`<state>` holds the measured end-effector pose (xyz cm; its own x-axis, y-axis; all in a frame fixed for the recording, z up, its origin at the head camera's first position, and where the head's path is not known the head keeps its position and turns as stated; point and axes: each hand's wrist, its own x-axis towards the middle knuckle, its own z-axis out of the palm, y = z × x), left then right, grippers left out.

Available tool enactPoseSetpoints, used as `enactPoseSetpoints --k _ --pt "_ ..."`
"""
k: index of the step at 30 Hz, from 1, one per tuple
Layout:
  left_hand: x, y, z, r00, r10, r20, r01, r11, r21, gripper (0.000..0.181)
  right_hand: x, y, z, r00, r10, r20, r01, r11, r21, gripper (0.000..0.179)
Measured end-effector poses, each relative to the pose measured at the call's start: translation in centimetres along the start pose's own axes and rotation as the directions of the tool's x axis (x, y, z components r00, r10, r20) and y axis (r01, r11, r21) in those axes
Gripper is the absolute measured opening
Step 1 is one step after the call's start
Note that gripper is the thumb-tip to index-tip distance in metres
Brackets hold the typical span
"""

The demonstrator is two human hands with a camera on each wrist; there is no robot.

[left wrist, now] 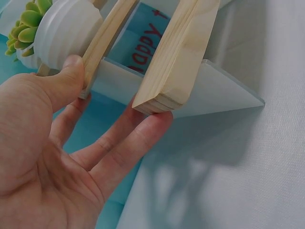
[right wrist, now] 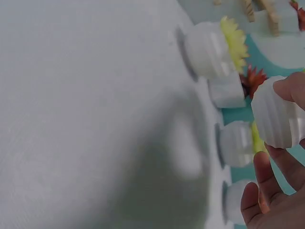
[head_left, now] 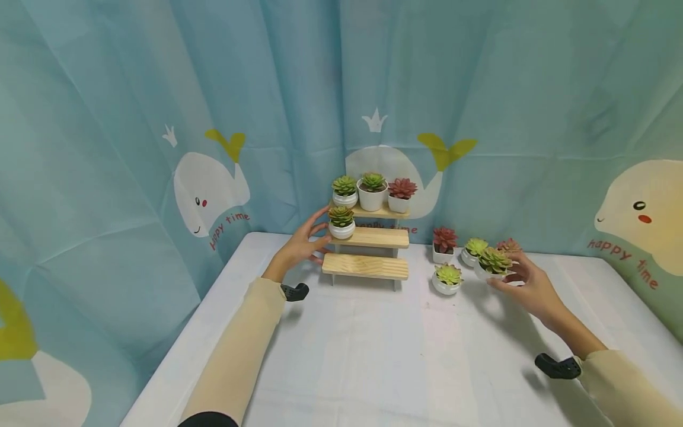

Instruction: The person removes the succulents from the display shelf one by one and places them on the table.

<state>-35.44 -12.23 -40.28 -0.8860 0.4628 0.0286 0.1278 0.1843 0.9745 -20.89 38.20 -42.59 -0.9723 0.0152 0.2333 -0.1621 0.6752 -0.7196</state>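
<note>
A three-tier wooden plant stand [head_left: 365, 265] stands at the back of the table. My left hand [head_left: 302, 242] is at its left side, fingers spread and fairly straight. In the left wrist view, fingertips [left wrist: 159, 119] touch the end of the bottom board, and the thumb lies by the middle board beside a potted succulent [left wrist: 66, 31]. That green succulent [head_left: 341, 222] sits at the middle board's left end. My right hand [head_left: 528, 283] holds a green succulent in a round white pot [right wrist: 276, 114] between thumb and fingers, raised above the table.
The top board bears two green succulents [head_left: 344, 191] [head_left: 372, 191] and a red one [head_left: 401, 194]. Right of the stand are a red succulent in a square pot [head_left: 444, 244], light-green ones [head_left: 447, 279] [head_left: 472, 251] and another red one [head_left: 509, 245]. A whale-print curtain [head_left: 299, 89] hangs behind.
</note>
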Motion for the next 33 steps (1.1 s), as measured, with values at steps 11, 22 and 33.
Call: enactPoseSetpoints --k 11,22,33 --pt "0.1 -0.1 -0.1 1.000 0.005 0.000 -0.005 1.000 -0.002 0.078 0.3 1.9 1.6 0.999 0.010 0.046 -0.010 1.000 0.012 0.070" --pt "0.1 -0.1 0.0 1.000 0.004 -0.011 -0.004 1.000 0.017 0.078 0.1 2.7 2.1 0.996 0.016 0.090 -0.012 0.999 -0.045 0.075" --pt "0.0 -0.1 0.1 1.000 0.002 -0.015 -0.002 1.000 0.024 0.077 0.0 3.1 2.2 0.994 0.031 0.100 -0.030 0.999 -0.014 0.070"
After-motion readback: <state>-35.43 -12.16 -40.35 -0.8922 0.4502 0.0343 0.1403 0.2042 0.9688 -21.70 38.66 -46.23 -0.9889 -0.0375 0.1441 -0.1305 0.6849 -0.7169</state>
